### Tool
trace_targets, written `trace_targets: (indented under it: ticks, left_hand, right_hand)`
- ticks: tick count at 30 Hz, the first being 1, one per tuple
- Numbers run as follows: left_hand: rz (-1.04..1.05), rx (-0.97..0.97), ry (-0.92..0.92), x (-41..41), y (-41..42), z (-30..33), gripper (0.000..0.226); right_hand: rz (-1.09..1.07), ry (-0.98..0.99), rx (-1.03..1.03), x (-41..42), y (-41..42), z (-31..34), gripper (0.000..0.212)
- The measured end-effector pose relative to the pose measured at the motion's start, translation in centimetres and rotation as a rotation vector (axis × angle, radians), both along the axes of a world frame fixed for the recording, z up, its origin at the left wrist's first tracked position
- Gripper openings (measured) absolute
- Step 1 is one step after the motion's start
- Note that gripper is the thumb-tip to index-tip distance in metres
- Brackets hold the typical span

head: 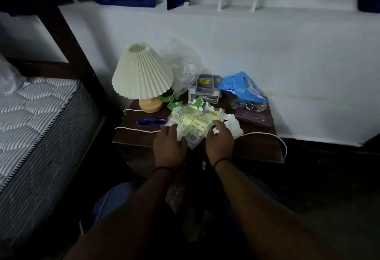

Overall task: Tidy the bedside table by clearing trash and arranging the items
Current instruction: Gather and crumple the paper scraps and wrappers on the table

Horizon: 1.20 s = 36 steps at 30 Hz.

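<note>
Fingers of the left hand (pixel 169 144) lay spread and flat on the near left corner of the yellow wrapper (pixel 191 122); those of the right hand (pixel 219 140) curled loosely over its near right edge, thumb on top. Neither hand had closed a firm hold; whether any fingertip was tucked beneath the plastic could not be told.

The wrapper sat at the front centre of the bedside table (pixel 259 148), overlapping crumpled white tissue (pixel 231 124) on its right. Blue sunglasses (pixel 151 121) lay just beside it on the left, and a white cord (pixel 135 129) ran under that side.

Judged step: gathering the loose trash. To do it well, both hands should draw wrapper and tissue inward together and bunch them before lifting, so nothing slides off the front edge. The left hand should stay clear of the cord and sunglasses, since a snag could tug the lamp (pixel 143 74).
</note>
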<state>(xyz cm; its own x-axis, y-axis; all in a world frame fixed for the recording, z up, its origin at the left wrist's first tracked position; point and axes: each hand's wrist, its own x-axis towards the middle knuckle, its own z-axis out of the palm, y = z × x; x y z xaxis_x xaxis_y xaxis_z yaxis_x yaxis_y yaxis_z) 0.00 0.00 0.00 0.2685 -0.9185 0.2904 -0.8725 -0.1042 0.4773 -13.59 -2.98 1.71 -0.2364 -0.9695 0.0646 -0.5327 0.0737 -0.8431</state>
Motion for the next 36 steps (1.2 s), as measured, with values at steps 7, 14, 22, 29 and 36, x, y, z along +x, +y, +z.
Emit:
trace_targets:
  ticks: [7,14,22,29,36]
  left_hand:
    - [0.173,-0.041,0.207,-0.3,-2.9,-0.7,0.05]
    - [0.171,-0.087,0.276,-0.6,-5.1,-1.1,0.049]
    - [0.15,-0.095,0.341,-0.9,-5.4,-1.4,0.048]
    - [0.191,-0.112,0.523,-1.1,-5.6,-1.6,0.029]
    - [0.197,-0.118,1.023,-1.6,-6.3,-0.4,0.029]
  right_hand:
    - [-0.117,-0.111,0.026,0.7,-3.3,-1.5,0.03]
    - [-0.185,-0.072,0.084,0.6,-5.7,-2.5,0.028]
    - [-0.152,-0.339,0.067,1.3,-5.6,-2.1,0.021]
    - [-0.13,-0.408,-0.198,1.3,-5.8,0.0,0.017]
    - [0.027,-0.014,-0.697,1.2,-5.1,1.7,0.019]
